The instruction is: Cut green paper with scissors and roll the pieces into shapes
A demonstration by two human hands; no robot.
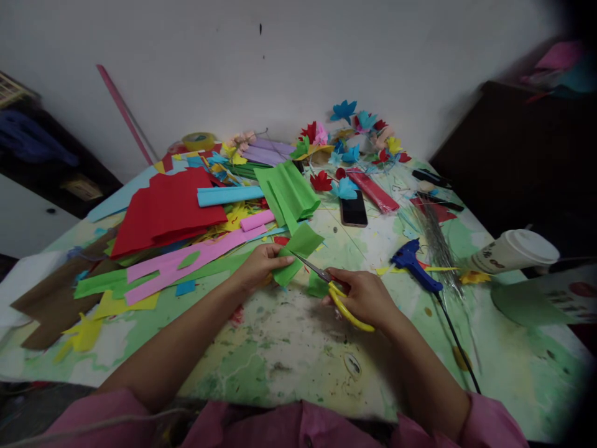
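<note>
Pinched in my left hand (pixel 263 264) is a piece of green crepe paper (pixel 305 241), held over the middle of the table. My right hand (pixel 364 292) grips yellow-handled scissors (pixel 345 305), their blades pointing left and lying against the green paper. A small green scrap (pixel 318 285) sits just under the blades. Beyond my hands lies a larger folded sheet of green crepe paper (pixel 291 193). Strips of pink paper (pixel 186 258) stretch to the left of my left hand.
Red crepe sheets (pixel 168 208) and a blue roll (pixel 228 195) cover the left. Paper flowers (pixel 345 149) crowd the back near a phone (pixel 354 210). On the right are a blue glue gun (pixel 415 264) with its cord, thin wires (pixel 438 242) and a lidded cup (pixel 513 252).
</note>
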